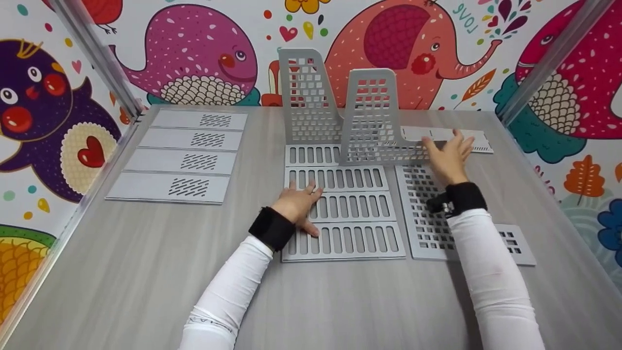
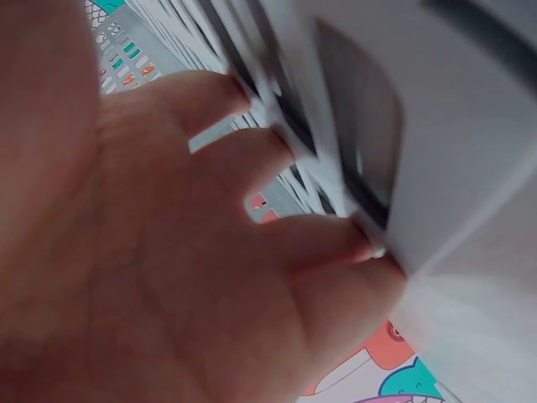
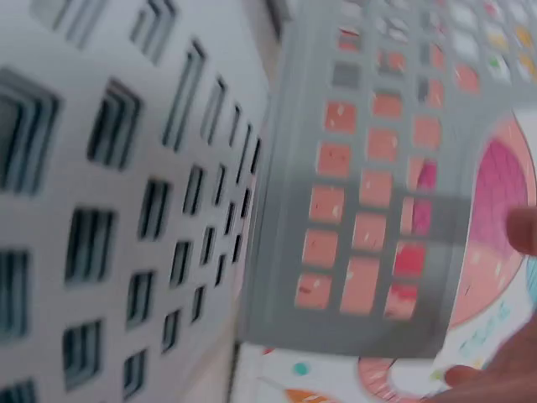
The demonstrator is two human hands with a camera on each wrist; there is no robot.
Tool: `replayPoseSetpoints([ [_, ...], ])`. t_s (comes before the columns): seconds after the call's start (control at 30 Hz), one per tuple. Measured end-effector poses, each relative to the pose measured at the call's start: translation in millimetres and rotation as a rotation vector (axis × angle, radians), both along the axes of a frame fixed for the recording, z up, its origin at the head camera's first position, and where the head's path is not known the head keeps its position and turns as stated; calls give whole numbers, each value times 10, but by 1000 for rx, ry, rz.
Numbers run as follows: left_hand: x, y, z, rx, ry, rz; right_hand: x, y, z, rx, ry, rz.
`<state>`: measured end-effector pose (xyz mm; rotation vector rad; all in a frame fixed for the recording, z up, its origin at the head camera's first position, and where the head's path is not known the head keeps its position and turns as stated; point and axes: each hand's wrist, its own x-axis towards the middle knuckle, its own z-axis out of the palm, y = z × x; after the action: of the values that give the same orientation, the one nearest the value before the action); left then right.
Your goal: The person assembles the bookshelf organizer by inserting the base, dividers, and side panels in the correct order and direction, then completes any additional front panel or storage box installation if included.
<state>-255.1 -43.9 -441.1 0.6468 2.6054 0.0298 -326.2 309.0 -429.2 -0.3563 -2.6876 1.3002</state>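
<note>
My left hand (image 1: 297, 206) lies with fingers spread on grey slotted panels (image 1: 350, 193) laid in overlapping rows; its fingertips touch the panel surface in the left wrist view. Beyond it stand two upright grey L-shaped mesh panels, a rear one (image 1: 286, 107) and a front one (image 1: 351, 121). My right hand (image 1: 449, 158) is at the low right end of the front mesh panel, fingers spread and thumb out. In the right wrist view fingertips (image 3: 524, 231) show at the right edge, by that upright panel (image 3: 281, 210); whether they touch it is unclear.
Flat panels with square holes (image 1: 427, 233) lie under my right forearm. At the left, overlapping panels (image 1: 155, 160) carry slanted slits. A pale flat piece (image 1: 474, 138) lies at the back right. A printed cartoon wall (image 1: 301, 14) closes off the back.
</note>
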Motion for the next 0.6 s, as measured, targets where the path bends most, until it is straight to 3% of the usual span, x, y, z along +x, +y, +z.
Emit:
replayPoseSetpoints([
  [0.2,-3,4,-22,-6,-3,2,16,42,-121,-218,-130,216],
  [0.43,-6,3,-26,1,6,-4,70,-258,-157,-123,-108,317],
  [0.6,-16,0,-21,0,10,-8,53,-359,-187,-70,-64,335],
])
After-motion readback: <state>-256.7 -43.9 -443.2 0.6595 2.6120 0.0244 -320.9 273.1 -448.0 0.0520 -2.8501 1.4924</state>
